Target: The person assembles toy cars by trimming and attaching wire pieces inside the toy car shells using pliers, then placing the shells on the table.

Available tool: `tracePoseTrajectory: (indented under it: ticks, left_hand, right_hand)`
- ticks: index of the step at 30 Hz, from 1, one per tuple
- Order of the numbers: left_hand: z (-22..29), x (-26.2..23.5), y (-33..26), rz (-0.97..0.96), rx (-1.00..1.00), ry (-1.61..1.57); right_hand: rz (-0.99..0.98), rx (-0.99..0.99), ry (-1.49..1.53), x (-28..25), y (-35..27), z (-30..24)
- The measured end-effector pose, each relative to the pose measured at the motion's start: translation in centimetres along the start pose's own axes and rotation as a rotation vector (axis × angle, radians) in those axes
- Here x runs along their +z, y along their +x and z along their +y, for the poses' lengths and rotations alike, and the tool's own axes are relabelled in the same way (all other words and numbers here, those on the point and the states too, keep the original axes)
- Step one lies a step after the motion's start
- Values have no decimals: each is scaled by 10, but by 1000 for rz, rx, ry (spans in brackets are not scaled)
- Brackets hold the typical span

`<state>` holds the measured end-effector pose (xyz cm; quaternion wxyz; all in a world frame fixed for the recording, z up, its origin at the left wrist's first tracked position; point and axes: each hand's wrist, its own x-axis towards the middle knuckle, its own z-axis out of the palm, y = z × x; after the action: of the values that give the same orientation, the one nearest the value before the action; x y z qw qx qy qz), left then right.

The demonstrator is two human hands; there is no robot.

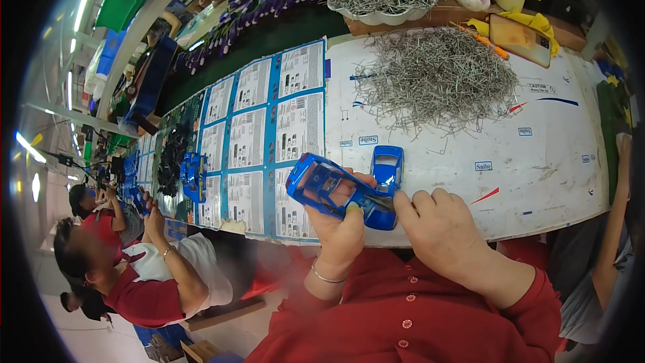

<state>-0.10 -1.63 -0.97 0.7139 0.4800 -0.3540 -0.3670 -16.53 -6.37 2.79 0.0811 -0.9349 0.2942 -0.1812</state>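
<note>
My left hand (338, 232) grips a blue toy car body shell (304, 185) from beneath, and its fingers show through the window openings. The shell is tilted, with one end pointing toward my right hand (443, 232). That hand is closed, its fingertips pinched against the shell's right end. Whatever lies between those fingertips is hidden. Just beyond the held shell, a second blue toy car body shell (388, 167) rests on the white table board (537, 181).
A loose heap of thin bent metal wires (437, 81) lies beyond my hands, with a scalloped white bowl (359, 17) of more wires behind it. Printed card sheets (245, 134) cover the table's left. A phone-like slab (521, 40) lies far right. Co-workers sit at left.
</note>
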Motion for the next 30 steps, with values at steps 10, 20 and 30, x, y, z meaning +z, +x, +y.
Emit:
tracePoseTrajectory:
  ticks: [10, 20, 30]
  left_hand:
    - [-2, 7, -2, 3, 29, 107]
    - [-6, 6, -3, -24, 46, 210]
    - [-5, 4, -3, -45, 30, 247]
  right_hand:
    - [-19, -180, -244, -14, 16, 8]
    - [-34, -178, -160, -18, 21, 12]
    - [-6, -166, -172, -15, 21, 11]
